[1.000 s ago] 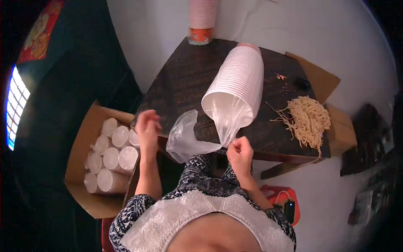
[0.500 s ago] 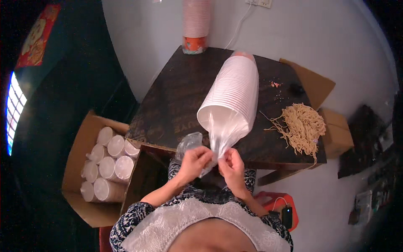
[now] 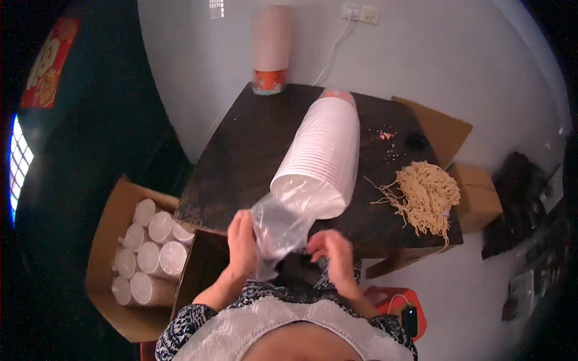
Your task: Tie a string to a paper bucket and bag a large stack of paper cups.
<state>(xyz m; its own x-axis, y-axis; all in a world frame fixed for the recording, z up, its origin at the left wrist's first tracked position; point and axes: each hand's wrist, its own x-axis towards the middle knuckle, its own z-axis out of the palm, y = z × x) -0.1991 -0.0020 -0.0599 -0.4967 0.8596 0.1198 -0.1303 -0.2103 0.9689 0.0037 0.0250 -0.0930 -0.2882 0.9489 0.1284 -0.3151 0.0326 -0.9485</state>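
A long stack of white paper cups (image 3: pixel 319 150) lies on the dark table, its open mouth toward me, inside a clear plastic bag (image 3: pixel 280 231). The loose end of the bag hangs over the table's front edge, spread wide. My left hand (image 3: pixel 242 246) grips this film at its left side, fingers pressed together. Just right of the bag is my right hand (image 3: pixel 334 256), slightly blurred, with its fingers loosely bent and apart; nothing shows in them.
A bundle of beige strings (image 3: pixel 426 198) lies at the table's right (image 3: pixel 361 234), near small pink crumbs (image 3: pixel 385 136). Another wrapped cup stack (image 3: pixel 271 54) stands at the back. At left, an open carton (image 3: pixel 102 283) holds several wrapped stacks. A red stool (image 3: pixel 419 325) stands lower right.
The bag's end, gathered and pinched between both hands before, is now spread open. My left hand has moved left with the film; my right hand has come away from it. The view has shifted slightly.
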